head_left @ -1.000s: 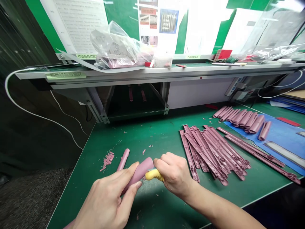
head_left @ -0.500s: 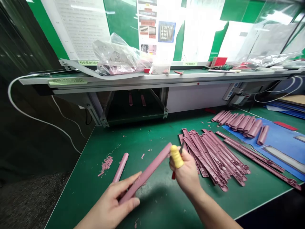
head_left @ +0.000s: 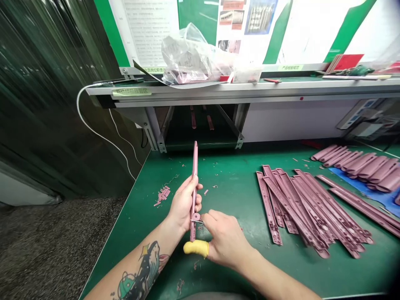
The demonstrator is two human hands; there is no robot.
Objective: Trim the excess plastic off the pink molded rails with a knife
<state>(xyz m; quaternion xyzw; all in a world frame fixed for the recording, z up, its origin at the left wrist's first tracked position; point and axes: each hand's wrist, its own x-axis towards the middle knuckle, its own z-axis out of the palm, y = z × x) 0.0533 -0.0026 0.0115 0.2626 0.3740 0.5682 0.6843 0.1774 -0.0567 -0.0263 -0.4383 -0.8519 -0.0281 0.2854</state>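
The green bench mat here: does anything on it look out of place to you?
Pink plastic shavings lie scattered on the green bench mat beside the left hand, unlike the neatly stacked pink strips.

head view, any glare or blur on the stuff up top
Head view: the white sheet at top is blown out by glare, the bag shows bright highlights, the strip stays sharp, and the wide lens leans the view's edges.

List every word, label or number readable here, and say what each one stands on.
"产品检验规范" on the pale green paper label on the grey metal shelf rail.
"员岗位职" on the pale green paper label further left; its start is hidden.
Too blurred to read: the pale green front-edge label.
Too small to read: the white printed sheet and the white photo poster.
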